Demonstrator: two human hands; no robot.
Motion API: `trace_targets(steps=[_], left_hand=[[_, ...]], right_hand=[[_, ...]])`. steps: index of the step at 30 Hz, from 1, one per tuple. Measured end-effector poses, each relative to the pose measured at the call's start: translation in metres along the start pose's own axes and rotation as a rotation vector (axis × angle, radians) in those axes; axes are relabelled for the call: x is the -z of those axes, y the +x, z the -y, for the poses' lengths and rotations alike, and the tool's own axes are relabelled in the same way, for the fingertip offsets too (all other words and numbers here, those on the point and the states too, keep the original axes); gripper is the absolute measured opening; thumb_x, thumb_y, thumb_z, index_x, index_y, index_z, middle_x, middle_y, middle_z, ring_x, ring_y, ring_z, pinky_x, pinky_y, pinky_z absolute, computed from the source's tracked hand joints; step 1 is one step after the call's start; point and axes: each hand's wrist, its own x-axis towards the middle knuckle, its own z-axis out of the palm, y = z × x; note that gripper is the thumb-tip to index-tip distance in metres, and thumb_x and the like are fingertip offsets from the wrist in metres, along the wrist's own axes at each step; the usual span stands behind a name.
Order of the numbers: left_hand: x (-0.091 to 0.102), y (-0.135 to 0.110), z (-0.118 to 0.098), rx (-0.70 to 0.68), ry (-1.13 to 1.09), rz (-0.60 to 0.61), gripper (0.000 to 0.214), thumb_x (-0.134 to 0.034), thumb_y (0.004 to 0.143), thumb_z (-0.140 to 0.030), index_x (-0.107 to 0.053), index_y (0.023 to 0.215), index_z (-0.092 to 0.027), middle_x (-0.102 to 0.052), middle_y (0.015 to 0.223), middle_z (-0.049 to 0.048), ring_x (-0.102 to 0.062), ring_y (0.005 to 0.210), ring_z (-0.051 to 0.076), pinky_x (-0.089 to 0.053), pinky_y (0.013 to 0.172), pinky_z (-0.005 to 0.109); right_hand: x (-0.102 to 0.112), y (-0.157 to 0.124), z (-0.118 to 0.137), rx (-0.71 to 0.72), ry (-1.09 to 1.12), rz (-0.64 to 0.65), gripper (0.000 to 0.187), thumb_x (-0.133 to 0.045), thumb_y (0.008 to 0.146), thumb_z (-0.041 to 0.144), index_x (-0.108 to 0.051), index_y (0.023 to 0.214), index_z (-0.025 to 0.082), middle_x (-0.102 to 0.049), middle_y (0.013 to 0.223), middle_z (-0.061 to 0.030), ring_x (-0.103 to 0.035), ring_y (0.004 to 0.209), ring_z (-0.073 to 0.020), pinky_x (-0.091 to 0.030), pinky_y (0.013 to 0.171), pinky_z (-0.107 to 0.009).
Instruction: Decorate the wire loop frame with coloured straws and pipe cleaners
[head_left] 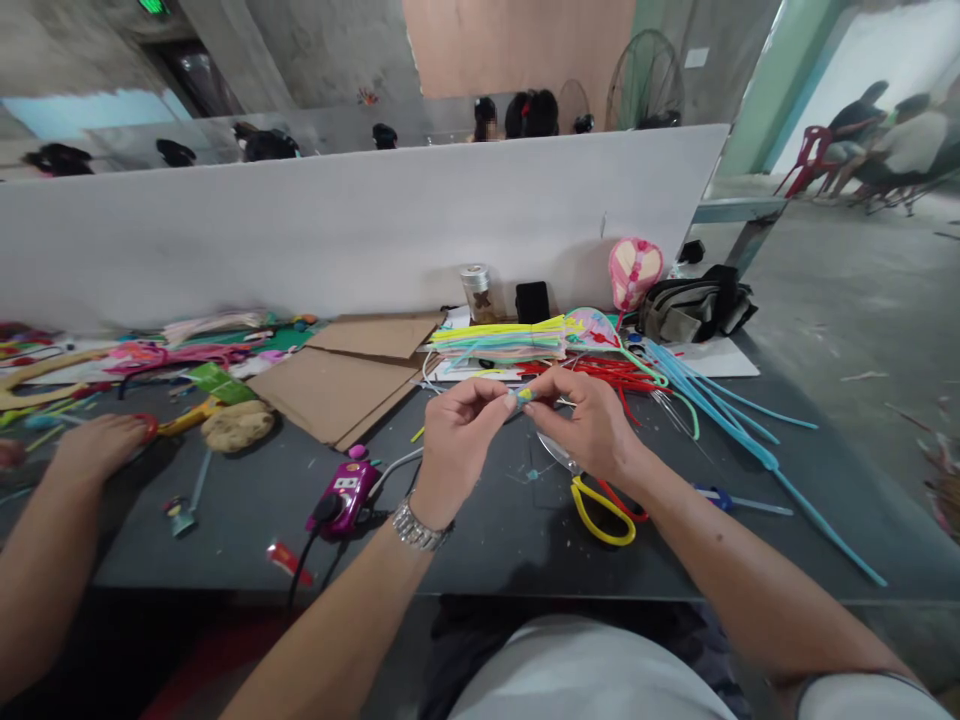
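Both of my hands meet above the dark table (247, 510), pinching one small yellow and blue pipe-cleaner piece (523, 396) between their fingertips. My left hand (457, 440), with a metal watch on its wrist, grips the piece from the left. My right hand (589, 420) grips it from the right. Yellow-handled scissors (600, 505) lie on the table just under my right hand. A purple hot-glue gun (345, 495) with a black cord lies left of my left wrist.
Stacks of coloured pipe cleaners (502, 340) and long blue ones (735, 420) lie behind and to the right. Cardboard sheets (345, 380), a can (478, 292) and a black bag (694, 305) stand near the white partition (360, 225). A co-worker's hand (101, 445) rests at the left.
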Motion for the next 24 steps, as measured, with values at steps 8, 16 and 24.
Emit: trace_targets(steps=[8, 16, 24], left_hand=[[0.003, -0.001, 0.003, 0.03, -0.027, 0.039, 0.013, -0.08, 0.077, -0.031, -0.074, 0.074, -0.02, -0.063, 0.066, -0.0008, -0.048, 0.06, 0.011, -0.04, 0.058, 0.024], [0.003, 0.002, -0.008, 0.154, -0.097, 0.073, 0.016, -0.08, 0.072, -0.03, -0.071, 0.066, -0.018, -0.055, 0.059, -0.0025, -0.04, 0.057, 0.01, -0.032, 0.055, 0.025], [0.006, 0.006, -0.014, 0.242, -0.1, 0.127, 0.016, -0.077, 0.072, -0.028, -0.069, 0.063, -0.018, -0.055, 0.061, -0.002, -0.042, 0.061, 0.01, -0.034, 0.058, 0.024]], right_hand=[[0.001, 0.002, 0.002, -0.025, 0.095, 0.017, 0.005, -0.064, 0.082, 0.017, -0.067, 0.078, 0.017, -0.066, 0.066, 0.0026, -0.057, 0.061, -0.0102, -0.044, 0.06, -0.021], [0.0, 0.002, -0.001, -0.02, 0.106, 0.05, 0.004, -0.063, 0.082, 0.016, -0.067, 0.08, 0.017, -0.064, 0.066, 0.0033, -0.055, 0.062, -0.0102, -0.043, 0.063, -0.022], [0.0, 0.003, -0.002, 0.005, 0.114, 0.068, 0.006, -0.062, 0.081, 0.014, -0.064, 0.077, 0.017, -0.062, 0.065, 0.0034, -0.054, 0.062, -0.0099, -0.041, 0.062, -0.021]])
